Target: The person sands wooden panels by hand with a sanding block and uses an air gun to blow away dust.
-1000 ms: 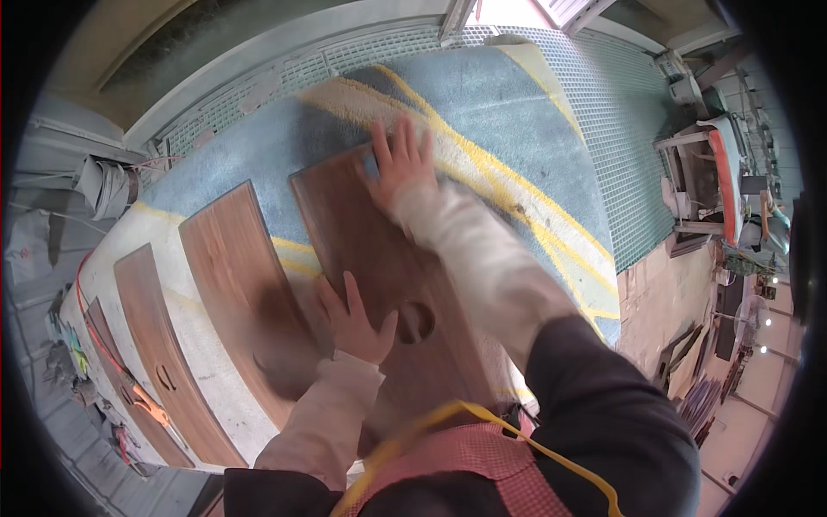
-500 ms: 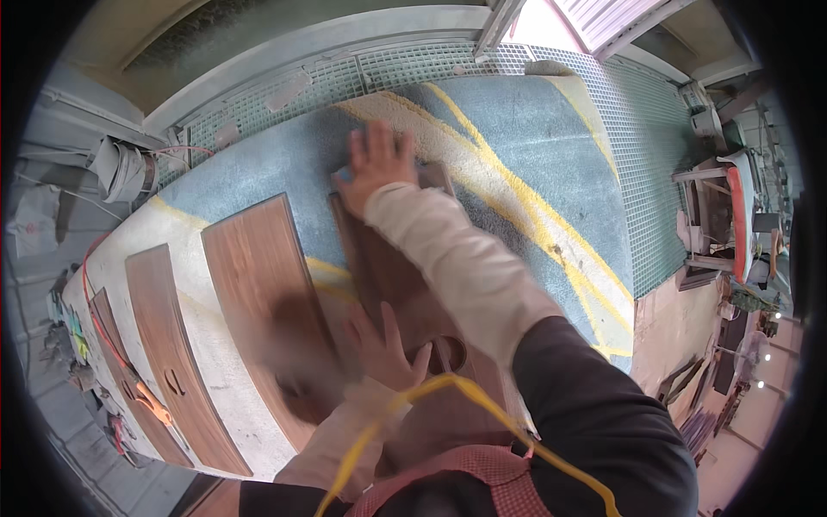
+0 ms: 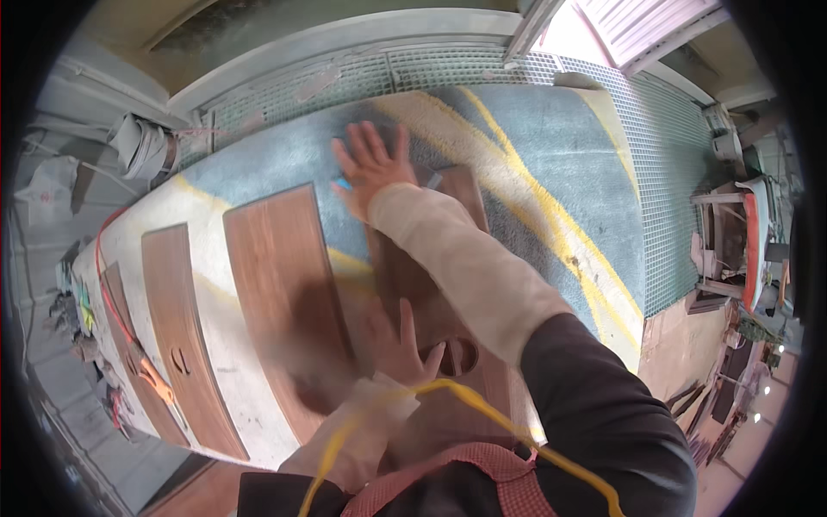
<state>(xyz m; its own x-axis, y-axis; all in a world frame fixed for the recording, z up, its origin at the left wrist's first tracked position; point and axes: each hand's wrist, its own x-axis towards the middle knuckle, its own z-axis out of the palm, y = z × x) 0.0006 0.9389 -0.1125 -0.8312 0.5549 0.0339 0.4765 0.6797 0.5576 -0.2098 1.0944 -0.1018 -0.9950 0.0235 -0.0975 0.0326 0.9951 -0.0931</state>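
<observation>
A long brown wood panel (image 3: 413, 271) lies lengthwise before me on a carpet-covered work surface (image 3: 560, 151). My right hand (image 3: 372, 168) is at its far end, palm down with fingers spread, reaching past its left edge. A small blue thing (image 3: 343, 183) shows at that hand's thumb side; its kind is hidden. Nearer to me, my left hand (image 3: 401, 345) is spread over the panel, its fingers apart and somewhat blurred. Just right of it is a round dark recess (image 3: 457, 354) in the panel. My right forearm covers part of the panel.
A wider brown panel (image 3: 289, 293) lies to the left, then a narrower panel (image 3: 185, 319) with a small dark mark. Orange-handled scissors (image 3: 158, 382) and a red cord (image 3: 108, 284) lie farther left. Green grating (image 3: 672, 215) borders the right side.
The whole view has shifted, so the panels appear farther right. Relative to the panel, my right hand has slid left and its fingers are more spread. My left hand stays near the recess.
</observation>
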